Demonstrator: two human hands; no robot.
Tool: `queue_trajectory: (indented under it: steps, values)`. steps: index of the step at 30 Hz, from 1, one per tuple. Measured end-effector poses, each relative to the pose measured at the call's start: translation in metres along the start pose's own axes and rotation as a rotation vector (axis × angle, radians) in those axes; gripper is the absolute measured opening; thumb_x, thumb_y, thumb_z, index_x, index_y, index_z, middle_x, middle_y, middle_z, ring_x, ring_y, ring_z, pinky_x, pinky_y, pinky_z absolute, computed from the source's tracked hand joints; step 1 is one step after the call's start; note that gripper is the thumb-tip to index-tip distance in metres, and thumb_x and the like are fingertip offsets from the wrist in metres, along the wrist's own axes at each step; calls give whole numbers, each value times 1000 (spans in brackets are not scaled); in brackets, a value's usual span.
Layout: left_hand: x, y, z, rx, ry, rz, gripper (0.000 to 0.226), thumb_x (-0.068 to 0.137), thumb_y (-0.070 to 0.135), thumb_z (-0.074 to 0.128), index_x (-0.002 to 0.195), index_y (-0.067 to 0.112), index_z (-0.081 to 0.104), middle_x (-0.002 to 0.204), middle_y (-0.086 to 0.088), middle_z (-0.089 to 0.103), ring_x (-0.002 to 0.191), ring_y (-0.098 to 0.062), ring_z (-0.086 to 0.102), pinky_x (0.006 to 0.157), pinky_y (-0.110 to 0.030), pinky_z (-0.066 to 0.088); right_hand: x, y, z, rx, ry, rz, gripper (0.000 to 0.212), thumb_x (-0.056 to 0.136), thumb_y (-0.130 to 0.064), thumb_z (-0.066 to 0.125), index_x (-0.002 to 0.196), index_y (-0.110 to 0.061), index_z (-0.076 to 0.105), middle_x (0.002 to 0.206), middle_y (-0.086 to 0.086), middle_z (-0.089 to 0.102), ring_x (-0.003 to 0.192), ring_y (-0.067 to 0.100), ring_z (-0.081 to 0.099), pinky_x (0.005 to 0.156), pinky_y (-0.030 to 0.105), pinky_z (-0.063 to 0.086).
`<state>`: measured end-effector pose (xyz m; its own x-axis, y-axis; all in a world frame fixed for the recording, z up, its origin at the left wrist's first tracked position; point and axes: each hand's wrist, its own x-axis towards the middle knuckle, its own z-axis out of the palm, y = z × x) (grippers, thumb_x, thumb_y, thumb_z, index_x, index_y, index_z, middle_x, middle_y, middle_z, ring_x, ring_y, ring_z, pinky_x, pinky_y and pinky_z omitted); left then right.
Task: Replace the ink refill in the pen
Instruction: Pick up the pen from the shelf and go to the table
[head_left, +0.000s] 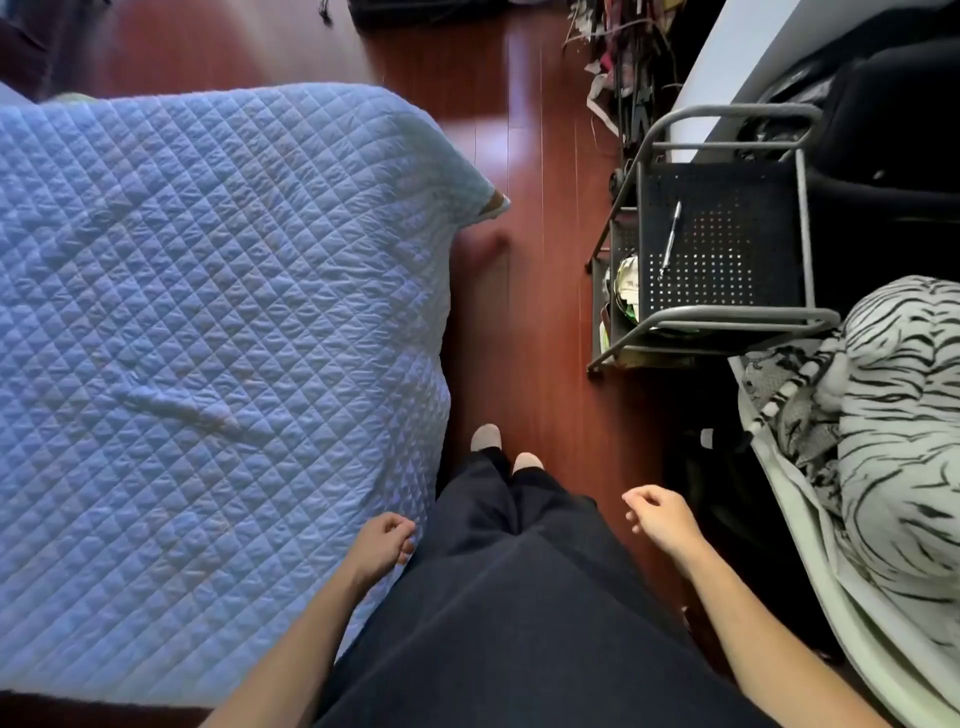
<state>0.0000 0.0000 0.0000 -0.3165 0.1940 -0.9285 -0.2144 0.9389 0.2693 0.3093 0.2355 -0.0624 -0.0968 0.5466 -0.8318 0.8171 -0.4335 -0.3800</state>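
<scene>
Both our hands hang empty at our sides, the left hand and the right hand with fingers loosely curled, touching nothing. Well ahead, the slim silver-and-black pen lies on the dark perforated metal cart shelf. We judge it light, stiff and smooth, best pinched mid-barrel.

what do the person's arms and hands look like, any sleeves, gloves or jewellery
Both forearms are bare, with no sleeves in view. The left hand and right hand wear no gloves, and no rings, watch or bracelets show. Below them, dark trousers are worn.
</scene>
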Motion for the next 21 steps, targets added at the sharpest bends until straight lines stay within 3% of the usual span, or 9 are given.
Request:
queue_trajectory:
  steps: [7,12,15,18,21]
  values:
    - [15,24,-21,65,68,-21,22,99,9,55,77,8,58,58,-3,52,49,-14,44,48,-23,35,46,-104,-18,75,67,-107,14,103,-22,64,95,-18,75,79,3,75,67,18,66,75,34,53]
    - [46,67,-49,206,39,38,24,98,8,54,75,8,62,74,-10,57,71,-17,49,66,-29,37,70,-139,-25,90,79,-82,16,103,-20,65,90,-19,74,77,5,74,65,20,65,76,35,53]
    - [64,106,-64,286,15,61,24,97,9,53,74,14,58,77,-8,55,74,-15,47,63,-29,34,76,-138,-31,76,89,-1,14,102,-16,65,95,-12,77,75,5,73,62,20,64,69,31,50]
    - [83,160,-75,373,-16,111,30,96,9,54,67,16,56,69,-5,56,64,-15,49,59,-28,35,77,-130,-36,68,101,99,15,103,-14,65,100,-6,77,75,7,72,60,20,62,54,26,41]
    - [97,221,-79,373,-56,182,36,99,5,50,64,13,51,62,-8,53,47,-10,46,50,-24,37,72,-122,-42,66,103,182,15,103,-11,65,100,-3,78,76,9,72,57,18,60,53,26,41]
